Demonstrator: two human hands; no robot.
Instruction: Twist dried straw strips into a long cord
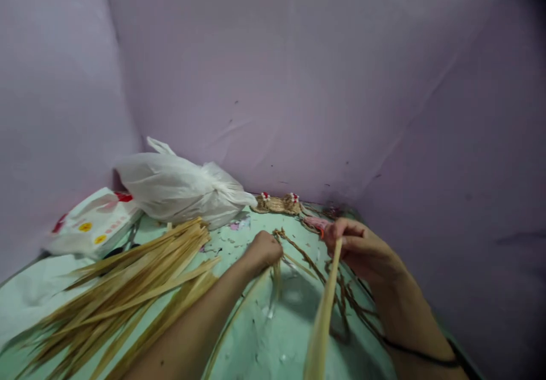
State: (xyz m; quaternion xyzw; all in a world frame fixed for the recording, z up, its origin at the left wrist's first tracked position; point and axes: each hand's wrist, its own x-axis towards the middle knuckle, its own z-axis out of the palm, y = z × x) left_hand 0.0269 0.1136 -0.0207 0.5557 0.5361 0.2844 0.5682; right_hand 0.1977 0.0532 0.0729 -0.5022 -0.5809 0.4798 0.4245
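My left hand [265, 249] is a closed fist near the middle of the table, wrapped round a braided cord [303, 253] of dried leaf strips. Short loose ends hang below the fist, and the brown cord trails off to the right in loops. My right hand [367, 252] pinches a long, pale dried leaf strip [325, 317] between thumb and fingers. The strip runs down toward me, its near part blurred. A thick bundle of dried leaf strips [140, 294] lies left of my left forearm, fanned toward the front.
A knotted white plastic bag [179, 186] rests against the back wall. Left of it sits a white packet [96, 223] with yellow and red print. Woven slippers [279, 203] with red and white beads stand at the back. A pink object [315, 223] lies behind my right hand. Scraps dot the green tabletop [273, 346].
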